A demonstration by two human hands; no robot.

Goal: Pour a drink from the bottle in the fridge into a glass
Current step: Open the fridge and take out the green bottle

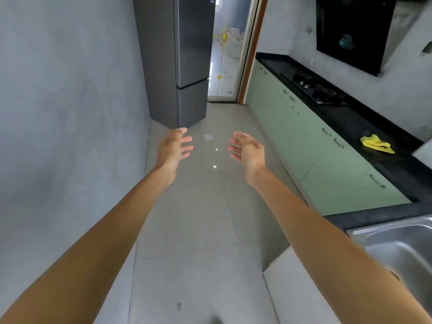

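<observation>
A tall dark grey fridge stands closed against the left wall at the far end of the kitchen aisle. Both my arms reach forward over the tiled floor. My left hand is open with fingers spread, just below the fridge's bottom corner in the view, and holds nothing. My right hand is open too, palm turned inward, empty. No bottle and no glass are visible.
A black countertop over pale green cabinets runs along the right, with a gas hob and a yellow cloth. A steel sink sits at the near right. A glass door stands beyond the fridge.
</observation>
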